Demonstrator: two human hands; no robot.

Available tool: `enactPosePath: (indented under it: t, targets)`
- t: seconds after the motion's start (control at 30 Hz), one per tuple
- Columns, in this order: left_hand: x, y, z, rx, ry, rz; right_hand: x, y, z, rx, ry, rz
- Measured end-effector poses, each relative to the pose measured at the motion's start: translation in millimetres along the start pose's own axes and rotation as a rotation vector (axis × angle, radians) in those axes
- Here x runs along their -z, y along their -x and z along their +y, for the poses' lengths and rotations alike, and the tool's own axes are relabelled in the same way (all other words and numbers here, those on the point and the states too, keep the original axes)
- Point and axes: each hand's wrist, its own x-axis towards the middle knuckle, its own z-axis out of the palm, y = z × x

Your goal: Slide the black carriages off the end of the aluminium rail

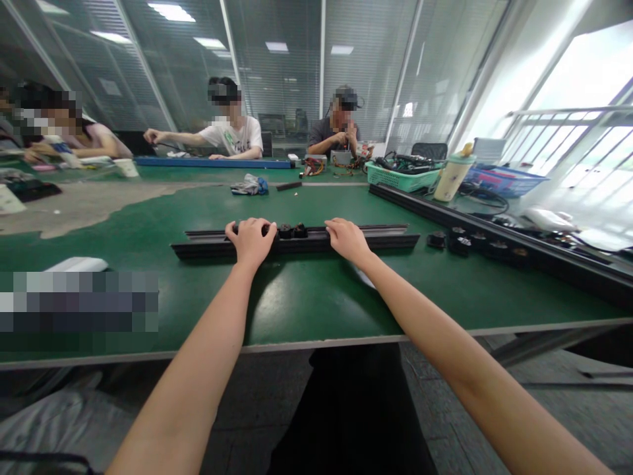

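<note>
A long black rail (301, 245) lies crosswise on the green table, with a channel along its top. Small black round parts (291, 231) sit in the channel near its middle. My left hand (252, 239) is over the rail just left of these parts, its fingers curled round a black piece in the channel that is mostly hidden. To the right of them, my right hand (345, 239) grips the rail, fingers on the far side and thumb toward the near side.
Small black parts (436, 240) and a longer black rail (475, 231) lie at the right. Beyond are a green basket (403, 178), a yellow cup (452, 177), a grey-blue cloth (250, 185) and a blue bar (212, 162). Several people sit across the table.
</note>
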Motion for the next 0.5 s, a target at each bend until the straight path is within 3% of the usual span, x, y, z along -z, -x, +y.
enactPosePath:
  t: [0.5]
  targets:
    - [0.2,0.5,-0.6,0.004,0.005,-0.004,3.9,-0.9,-4.3,-0.009,0.001,-0.042]
